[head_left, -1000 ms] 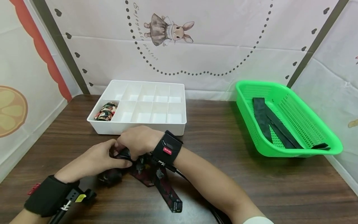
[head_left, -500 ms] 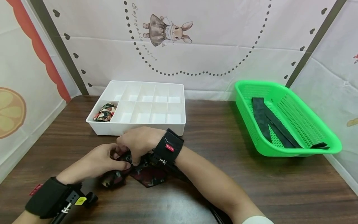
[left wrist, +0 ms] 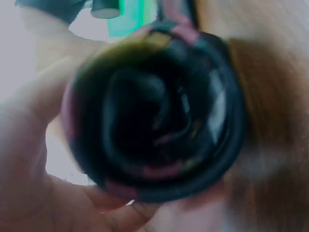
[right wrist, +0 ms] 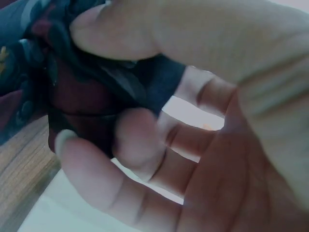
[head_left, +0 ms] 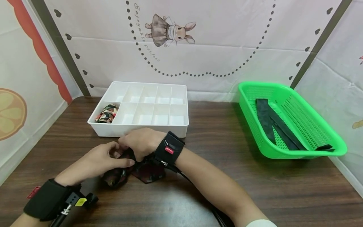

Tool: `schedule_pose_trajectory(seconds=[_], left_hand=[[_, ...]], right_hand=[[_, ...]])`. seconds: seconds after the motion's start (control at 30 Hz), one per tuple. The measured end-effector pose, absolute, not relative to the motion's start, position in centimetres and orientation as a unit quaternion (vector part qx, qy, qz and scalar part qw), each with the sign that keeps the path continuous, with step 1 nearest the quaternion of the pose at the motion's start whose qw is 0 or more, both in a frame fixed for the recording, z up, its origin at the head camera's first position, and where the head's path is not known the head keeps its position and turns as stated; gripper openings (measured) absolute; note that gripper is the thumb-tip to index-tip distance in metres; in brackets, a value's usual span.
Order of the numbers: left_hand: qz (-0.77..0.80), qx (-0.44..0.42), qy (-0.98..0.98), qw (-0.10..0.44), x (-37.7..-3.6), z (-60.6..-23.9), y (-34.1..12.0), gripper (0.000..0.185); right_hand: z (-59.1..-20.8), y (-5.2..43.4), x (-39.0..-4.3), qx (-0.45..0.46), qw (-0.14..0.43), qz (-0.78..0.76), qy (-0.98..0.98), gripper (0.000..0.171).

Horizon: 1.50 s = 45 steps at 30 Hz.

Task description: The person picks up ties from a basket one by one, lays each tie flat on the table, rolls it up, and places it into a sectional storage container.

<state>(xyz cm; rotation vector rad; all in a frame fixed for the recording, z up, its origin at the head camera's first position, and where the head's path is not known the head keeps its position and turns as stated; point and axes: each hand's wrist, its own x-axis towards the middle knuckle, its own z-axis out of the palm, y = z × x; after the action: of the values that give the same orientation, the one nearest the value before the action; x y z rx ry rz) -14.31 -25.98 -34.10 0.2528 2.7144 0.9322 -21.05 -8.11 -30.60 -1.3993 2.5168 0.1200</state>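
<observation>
A dark necktie with a maroon and floral pattern [head_left: 114, 177] lies partly rolled up in front of the white box. My left hand [head_left: 96, 160] curls its fingers and thumb round the roll. In the left wrist view the roll's coiled end [left wrist: 227, 116] faces the camera, slightly blurred. My right hand [head_left: 143, 142] is beside the left and pinches the tie between thumb and fingers. The right wrist view shows the folded fabric [right wrist: 79, 92] under that thumb. Below the hands a short pointed flap of the tie spreads on the table. The hands hide part of the roll.
Behind the hands stands a white divided box [head_left: 175, 130], with a rolled patterned tie [head_left: 107, 113] in its front-left compartment. At right, a green basket [head_left: 314, 154] holds black neckties [head_left: 265, 121]. The wooden table [head_left: 221, 142] meets cloth-covered walls.
The tie's loose tail, stretched toward the front a second ago, is no longer visible there; only a short flap shows, smaller than before. Both hands stay in nearly the same place.
</observation>
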Motion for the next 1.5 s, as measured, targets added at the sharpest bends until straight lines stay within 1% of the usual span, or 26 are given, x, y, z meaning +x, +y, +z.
schedule_pose_trajectory(seconds=[0.1, 0.17, 0.3, 0.4, 0.5, 0.6, 0.73, 0.9, 1.1, 1.2, 1.3, 1.4, 1.5], left_hand=[[0.341, 0.101, 0.923, 0.149, -14.5, -33.9, -26.2, 0.051], [0.351, 0.107, 0.917, 0.157, -14.5, -33.9, -26.1, 0.044], [0.362, 0.101, 0.912, 0.162, -14.6, -34.1, -25.9, 0.032], [0.369, 0.086, 0.912, 0.159, -14.6, -34.3, -25.8, 0.029], [0.367, 0.079, 0.916, 0.144, -14.5, -34.4, -25.7, 0.034], [0.362, 0.073, 0.921, 0.124, -14.4, -34.4, -25.5, 0.043], [0.350, 0.067, 0.927, 0.115, -14.3, -34.3, -25.3, 0.049], [0.341, 0.086, 0.929, 0.120, -14.4, -33.8, -26.1, 0.056], [0.354, 0.095, 0.918, 0.151, -14.7, -33.9, -26.4, 0.044], [0.364, 0.088, 0.915, 0.148, -14.8, -34.2, -26.2, 0.043], [0.368, 0.075, 0.916, 0.143, -14.7, -34.5, -26.0, 0.046], [0.365, 0.073, 0.918, 0.134, -14.5, -34.6, -25.6, 0.048], [0.352, 0.072, 0.926, 0.119, -14.3, -34.6, -25.2, 0.049]], right_hand=[[-30.8, -8.1, -21.3, -0.475, 0.121, 0.041, 0.870, 0.040], [-30.8, -8.0, -21.3, -0.474, 0.112, 0.044, 0.872, 0.039], [-30.9, -8.0, -21.3, -0.474, 0.097, 0.050, 0.874, 0.041], [-30.5, -7.9, -21.2, -0.481, 0.111, 0.034, 0.869, 0.046], [-29.9, -7.6, -21.3, -0.495, 0.147, -0.008, 0.856, 0.045], [-29.4, -7.3, -21.5, -0.504, 0.170, -0.035, 0.846, 0.038], [-29.5, -7.3, -21.4, -0.501, 0.146, -0.011, 0.853, 0.032], [-30.4, -7.8, -21.2, -0.489, 0.115, 0.031, 0.864, 0.035], [-31.0, -8.1, -21.1, -0.476, 0.105, 0.054, 0.871, 0.036], [-30.7, -7.9, -21.2, -0.483, 0.128, 0.032, 0.866, 0.039], [-30.1, -7.3, -21.7, -0.500, 0.182, -0.019, 0.847, 0.040], [-29.5, -6.9, -22.1, -0.507, 0.235, -0.053, 0.827, 0.033], [-29.3, -6.9, -22.3, -0.508, 0.246, -0.039, 0.825, 0.025]])
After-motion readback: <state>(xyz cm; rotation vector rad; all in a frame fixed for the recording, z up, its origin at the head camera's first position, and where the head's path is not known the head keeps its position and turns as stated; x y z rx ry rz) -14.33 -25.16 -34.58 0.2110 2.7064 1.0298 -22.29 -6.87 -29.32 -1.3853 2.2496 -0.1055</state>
